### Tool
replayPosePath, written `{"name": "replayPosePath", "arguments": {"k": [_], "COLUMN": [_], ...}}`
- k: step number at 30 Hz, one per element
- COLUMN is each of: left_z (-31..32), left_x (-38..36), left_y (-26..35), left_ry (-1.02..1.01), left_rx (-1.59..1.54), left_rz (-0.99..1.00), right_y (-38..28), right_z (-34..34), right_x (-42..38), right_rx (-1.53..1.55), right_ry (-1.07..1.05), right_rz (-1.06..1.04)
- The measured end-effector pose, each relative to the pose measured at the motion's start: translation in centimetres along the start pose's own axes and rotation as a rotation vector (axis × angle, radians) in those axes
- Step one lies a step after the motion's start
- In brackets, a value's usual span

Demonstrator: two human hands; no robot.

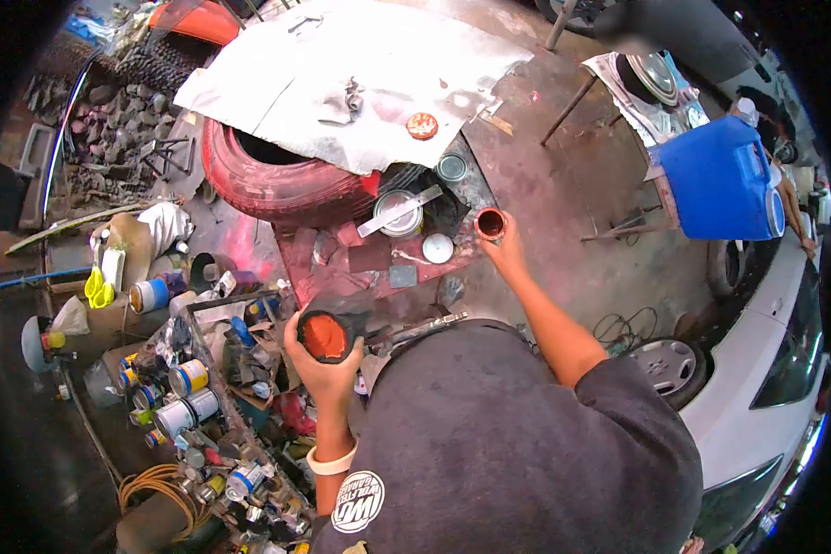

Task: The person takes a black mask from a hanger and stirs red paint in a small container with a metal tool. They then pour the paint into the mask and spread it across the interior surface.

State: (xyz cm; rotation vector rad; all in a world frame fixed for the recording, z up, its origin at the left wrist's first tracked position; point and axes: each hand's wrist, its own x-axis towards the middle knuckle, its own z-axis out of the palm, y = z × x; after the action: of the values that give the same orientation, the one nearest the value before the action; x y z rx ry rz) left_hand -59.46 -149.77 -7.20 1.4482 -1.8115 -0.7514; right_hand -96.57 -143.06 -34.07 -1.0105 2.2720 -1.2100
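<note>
My left hand [334, 377] is wrapped round a dark-rimmed cup of orange-red paint [324, 336], whose open top faces up. Farther forward, my right hand [502, 251] grips a small can [490, 223] with dark red-brown stuff inside. Between them, on the red-stained work surface, stands a paint tin [398, 218] with a flat pale strip [400, 211] lying across its top. Close to my right hand is a round white lid or tin [438, 247]. A grey square pad [403, 276] lies near it.
Ahead, a white sheet [277, 83] covers part of a red-dusted tyre [249, 180]. Many paint cans [189, 377] crowd a rack at left, near yellow-handled scissors [99, 288]. On the right are a blue jerrycan [716, 180] and a silver car [743, 369]. Another person's arm [792, 208] shows beyond.
</note>
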Motion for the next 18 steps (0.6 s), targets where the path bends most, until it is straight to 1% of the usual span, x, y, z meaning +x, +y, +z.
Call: {"name": "replayPosePath", "arguments": {"k": [3, 6, 9, 12, 15, 18], "left_z": [0.4, 0.9, 0.9, 0.7, 0.3, 0.5], "left_x": [-0.1, -0.3, -0.2, 0.3, 0.7, 1.0], "left_y": [1.2, 1.4, 1.7, 2.1, 2.4, 2.2], "left_ry": [-0.001, 0.001, -0.008, -0.019, -0.026, 0.001], "left_rx": [0.063, -0.009, -0.049, -0.059, 0.016, 0.027], "left_rz": [-0.034, -0.071, -0.103, -0.085, -0.033, -0.01], "right_y": [0.1, -0.7, 1.3, 0.3, 0.0, 1.1], "right_z": [0.8, 1.0, 2.4, 2.3, 2.7, 3.5], "right_x": [2.1, 3.9, 6.4, 8.0, 9.0, 8.8], "right_rx": [0.031, 0.001, 0.04, 0.068, -0.029, -0.076], "right_ry": [0.007, 0.067, 0.09, 0.019, -0.097, -0.155], "right_rz": [-0.006, 0.018, -0.077, -0.032, 0.044, 0.043]}}
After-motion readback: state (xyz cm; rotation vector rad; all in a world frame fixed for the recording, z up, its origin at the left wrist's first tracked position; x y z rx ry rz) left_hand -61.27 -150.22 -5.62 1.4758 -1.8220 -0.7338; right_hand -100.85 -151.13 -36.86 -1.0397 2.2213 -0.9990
